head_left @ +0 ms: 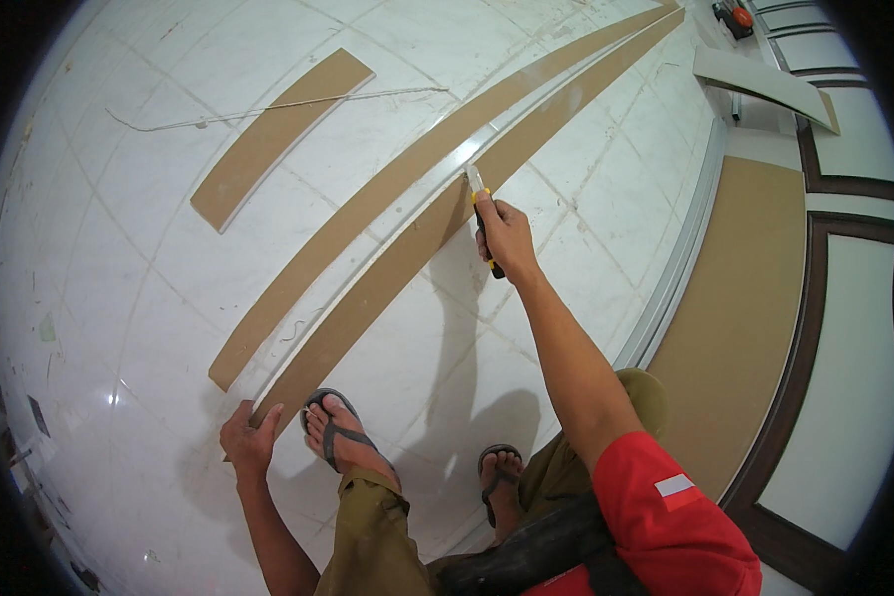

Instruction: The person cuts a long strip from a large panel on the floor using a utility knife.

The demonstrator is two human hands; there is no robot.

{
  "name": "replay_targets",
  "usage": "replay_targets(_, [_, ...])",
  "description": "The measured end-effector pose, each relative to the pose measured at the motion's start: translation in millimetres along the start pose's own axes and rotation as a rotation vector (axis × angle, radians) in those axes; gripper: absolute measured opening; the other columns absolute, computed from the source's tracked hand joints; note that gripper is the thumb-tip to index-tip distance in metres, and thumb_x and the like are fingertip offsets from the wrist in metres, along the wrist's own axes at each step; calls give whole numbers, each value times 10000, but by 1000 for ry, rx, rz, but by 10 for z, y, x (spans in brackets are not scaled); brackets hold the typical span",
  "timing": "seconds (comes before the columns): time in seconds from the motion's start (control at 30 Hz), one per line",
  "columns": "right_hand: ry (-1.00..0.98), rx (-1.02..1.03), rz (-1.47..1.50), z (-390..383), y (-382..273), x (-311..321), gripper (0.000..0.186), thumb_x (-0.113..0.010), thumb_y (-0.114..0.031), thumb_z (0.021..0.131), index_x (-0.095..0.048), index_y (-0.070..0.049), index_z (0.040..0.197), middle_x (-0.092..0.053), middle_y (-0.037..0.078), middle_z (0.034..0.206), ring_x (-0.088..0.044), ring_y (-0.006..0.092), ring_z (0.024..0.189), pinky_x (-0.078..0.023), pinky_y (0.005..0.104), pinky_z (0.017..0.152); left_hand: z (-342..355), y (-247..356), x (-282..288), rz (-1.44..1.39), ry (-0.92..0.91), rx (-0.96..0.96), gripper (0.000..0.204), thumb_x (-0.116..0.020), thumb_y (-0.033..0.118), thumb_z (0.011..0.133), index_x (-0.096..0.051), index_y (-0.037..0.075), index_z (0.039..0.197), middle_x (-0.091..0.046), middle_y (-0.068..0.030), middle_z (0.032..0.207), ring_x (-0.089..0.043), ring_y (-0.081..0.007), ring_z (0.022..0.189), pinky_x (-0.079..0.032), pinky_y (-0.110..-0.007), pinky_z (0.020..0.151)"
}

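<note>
My right hand (507, 233) grips a yellow and black utility knife (479, 194), its blade tip touching the edge of a long thin brown strip (397, 263) lying on the white tiled floor. My left hand (246, 437) presses flat on the near end of that same strip, beside my left foot in a sandal (336, 429). A second long brown strip (368, 214) runs parallel just to the left, with a narrow pale gap between the two.
A shorter brown strip (273, 134) lies farther left with a thin string (268, 107) across it. A large brown panel (740, 318) and white-and-brown door panels (844, 348) lie at right. An orange tool (737, 16) sits at the top right.
</note>
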State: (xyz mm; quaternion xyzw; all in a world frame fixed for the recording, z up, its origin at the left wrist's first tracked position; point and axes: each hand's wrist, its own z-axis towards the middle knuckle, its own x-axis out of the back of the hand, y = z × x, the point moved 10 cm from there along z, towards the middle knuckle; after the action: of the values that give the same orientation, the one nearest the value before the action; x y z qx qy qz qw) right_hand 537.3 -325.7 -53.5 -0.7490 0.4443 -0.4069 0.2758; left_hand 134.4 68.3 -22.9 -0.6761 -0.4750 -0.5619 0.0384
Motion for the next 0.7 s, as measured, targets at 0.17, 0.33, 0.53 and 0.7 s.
replay_targets(0.17, [69,2,55,119,-54,14,566,-615,-560,1092,-623,-49,850,-569,38,602,-532,126,447,-435,307,445,22,59,-31,91,17,-56,406,-903,381,862,-738,20,947,-764,-201,830,-730,-393,734,-554,-467,699])
replay_targets(0.33, [-15,-7,-13,-76,60,-124,560,-614,-562,1093,-622,-53,858,-563,36,598,-533,126,459,-441,304,461,36,-67,-9,7,-20,31,432,-902,393,860,-700,13,888,-732,-197,776,-686,-372,672,-525,-469,662])
replay_targets(0.53, [55,20,33,-1,-79,-76,572,-628,-534,1083,-622,-37,801,-582,58,594,-569,153,474,-457,340,467,26,66,1,76,1,-64,450,-911,381,869,-680,-4,902,-737,-209,782,-704,-348,676,-531,-458,662])
replay_targets(0.7, [-33,-15,-35,-163,44,-248,562,-630,-522,1090,-645,-29,822,-576,54,585,-568,154,472,-463,335,469,42,-30,-21,58,-39,-14,438,-909,376,875,-700,-5,929,-747,-213,801,-712,-358,692,-543,-456,681])
